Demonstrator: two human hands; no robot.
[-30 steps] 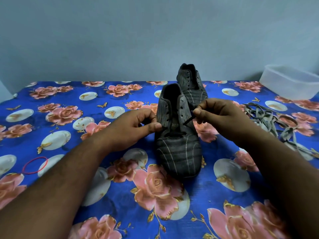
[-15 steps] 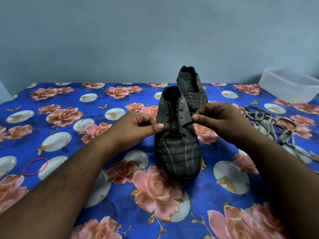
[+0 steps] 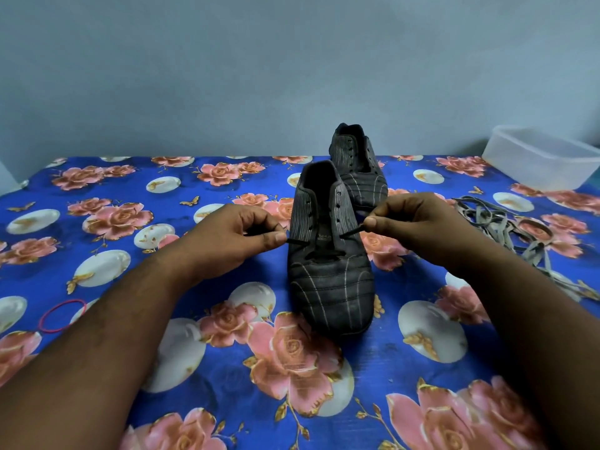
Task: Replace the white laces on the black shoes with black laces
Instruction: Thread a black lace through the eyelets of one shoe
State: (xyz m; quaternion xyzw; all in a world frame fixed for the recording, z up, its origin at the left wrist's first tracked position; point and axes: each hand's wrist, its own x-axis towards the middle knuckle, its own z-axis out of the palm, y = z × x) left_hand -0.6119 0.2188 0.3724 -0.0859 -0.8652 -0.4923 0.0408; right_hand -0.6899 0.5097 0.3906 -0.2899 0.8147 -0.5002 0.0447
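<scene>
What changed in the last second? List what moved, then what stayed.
The left hand and right hand drew slightly apart, each to its own side, pulling the black lace ends out from the near shoe. Both kept their grip on the lace; nothing was let go. The near shoe, far shoe, white laces, tub and red band stayed put.

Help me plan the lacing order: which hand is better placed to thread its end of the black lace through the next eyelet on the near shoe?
Probably the right hand. It pinches its black lace end close beside the near shoe's visible open eyelets; the left hand pinches its end lower, outside the flap.
</scene>
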